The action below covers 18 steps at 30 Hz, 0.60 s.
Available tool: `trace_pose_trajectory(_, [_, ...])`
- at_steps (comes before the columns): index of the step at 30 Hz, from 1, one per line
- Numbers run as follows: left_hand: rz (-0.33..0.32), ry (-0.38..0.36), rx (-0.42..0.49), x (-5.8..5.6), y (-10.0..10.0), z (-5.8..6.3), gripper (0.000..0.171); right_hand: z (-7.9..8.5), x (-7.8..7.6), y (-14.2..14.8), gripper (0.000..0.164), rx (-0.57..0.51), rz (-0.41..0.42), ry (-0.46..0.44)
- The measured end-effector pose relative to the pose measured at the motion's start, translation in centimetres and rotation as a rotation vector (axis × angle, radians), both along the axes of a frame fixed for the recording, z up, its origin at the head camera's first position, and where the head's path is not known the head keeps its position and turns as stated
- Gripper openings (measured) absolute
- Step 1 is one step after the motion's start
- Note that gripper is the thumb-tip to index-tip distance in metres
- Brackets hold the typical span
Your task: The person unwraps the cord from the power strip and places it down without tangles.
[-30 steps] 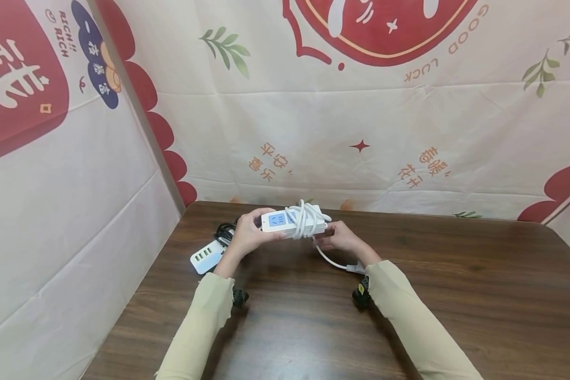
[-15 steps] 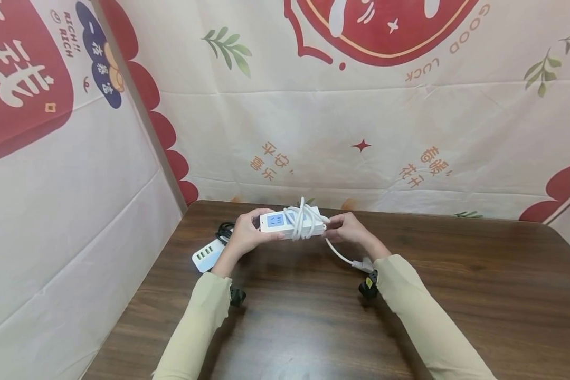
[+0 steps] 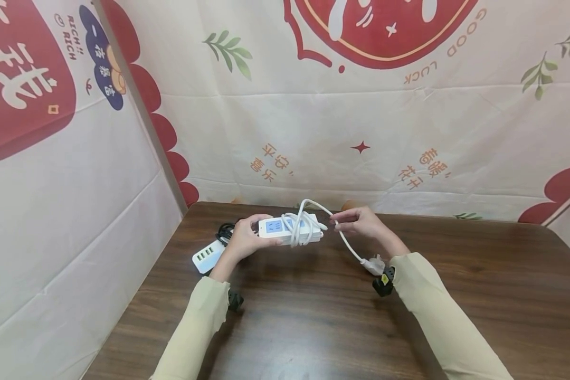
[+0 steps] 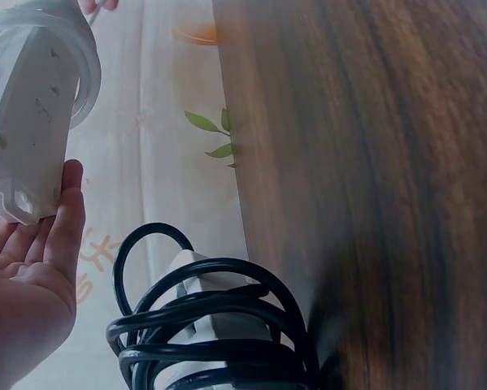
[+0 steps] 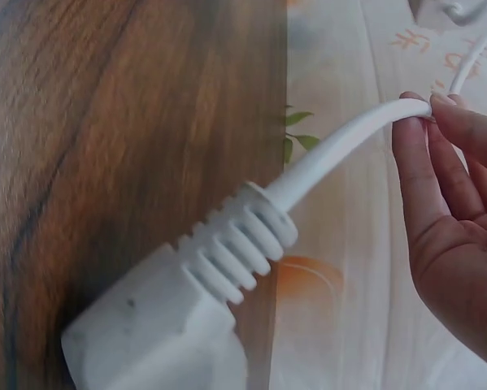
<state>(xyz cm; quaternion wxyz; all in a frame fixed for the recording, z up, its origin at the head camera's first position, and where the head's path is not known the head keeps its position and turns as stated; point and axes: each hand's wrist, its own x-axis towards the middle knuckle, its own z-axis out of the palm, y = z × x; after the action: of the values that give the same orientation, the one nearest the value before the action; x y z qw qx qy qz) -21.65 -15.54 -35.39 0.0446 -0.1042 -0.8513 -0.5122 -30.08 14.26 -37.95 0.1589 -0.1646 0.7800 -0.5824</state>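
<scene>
My left hand (image 3: 245, 235) grips the left end of a white power strip (image 3: 272, 228) with blue socket faces, held up over the table. Several turns of its white cord (image 3: 300, 228) wrap round the strip's right half. Between thumb and fingers, my right hand (image 3: 364, 224) pinches a loose length of that cord, which arcs from the strip's top. Below this hand hangs the plug (image 3: 374, 265), white with a ribbed neck, large in the right wrist view. The left wrist view shows the strip's plain underside (image 4: 33, 122) resting against the fingers.
Left of my left hand lies a second white power strip (image 3: 209, 256) with USB ports, a black cord (image 3: 225, 232) coiled round its far end. The brown wooden table (image 3: 285, 327) ends at a printed cloth backdrop (image 3: 266, 116); another cloth wall stands on the left.
My right hand has moved right, away from the strip's end, drawing a length of cord out into an arc. The plug has shifted right with it. My left hand keeps its hold.
</scene>
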Motion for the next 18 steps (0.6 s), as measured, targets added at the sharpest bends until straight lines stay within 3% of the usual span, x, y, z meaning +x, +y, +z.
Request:
trace_pose_trajectory(5, [0.015,-0.024,0.001,-1.8,-0.7,-2.5,0.059,0.5,0.0,0.9,0.040,0.005,0.018,0.012])
trace_pose_trajectory(7, [0.021,-0.021,0.000,-2.0,-0.8,-2.8,0.059,0.7,0.0,1.2,0.042,0.018,0.022,0.008])
trace_pose_trajectory(18, [0.089,-0.010,0.029,-2.3,-1.1,-3.0,0.057,1.3,0.3,3.7,0.041,0.055,0.054,0.009])
